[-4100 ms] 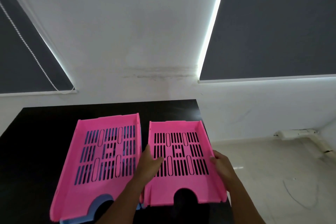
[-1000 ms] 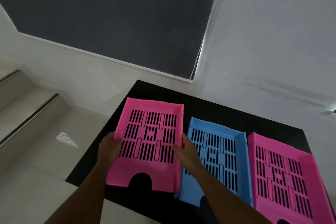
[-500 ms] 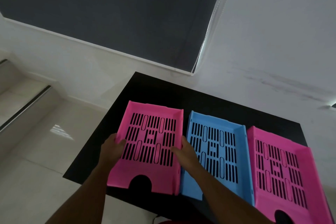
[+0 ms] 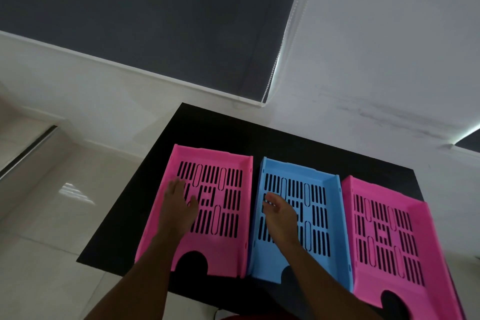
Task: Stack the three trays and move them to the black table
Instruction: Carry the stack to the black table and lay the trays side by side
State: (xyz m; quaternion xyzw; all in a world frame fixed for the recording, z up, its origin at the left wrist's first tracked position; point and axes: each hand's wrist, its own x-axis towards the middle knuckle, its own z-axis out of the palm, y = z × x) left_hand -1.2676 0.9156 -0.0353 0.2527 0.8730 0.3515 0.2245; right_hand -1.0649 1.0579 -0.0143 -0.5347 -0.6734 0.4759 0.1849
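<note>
Three slotted plastic trays lie side by side on the black table (image 4: 215, 127): a pink tray (image 4: 228, 247) on the left, a blue tray (image 4: 335, 215) in the middle and a second pink tray (image 4: 420, 241) on the right. My left hand (image 4: 178, 206) hovers over the left pink tray's floor, fingers apart, holding nothing. My right hand (image 4: 279, 212) is over the blue tray's floor, fingers loosely curled, gripping nothing. Whether either hand touches its tray is unclear.
A white wall (image 4: 389, 34) and a dark roller blind (image 4: 142, 13) rise behind the table. Pale tiled floor (image 4: 52, 215) lies to the left, with a step edge (image 4: 26, 150) at far left. The right pink tray runs out of view at the bottom right.
Both hands let go of the left pink tray's sides. My left hand moved over its floor, and my right hand shifted right onto the blue tray. The left pink tray now rests on the table.
</note>
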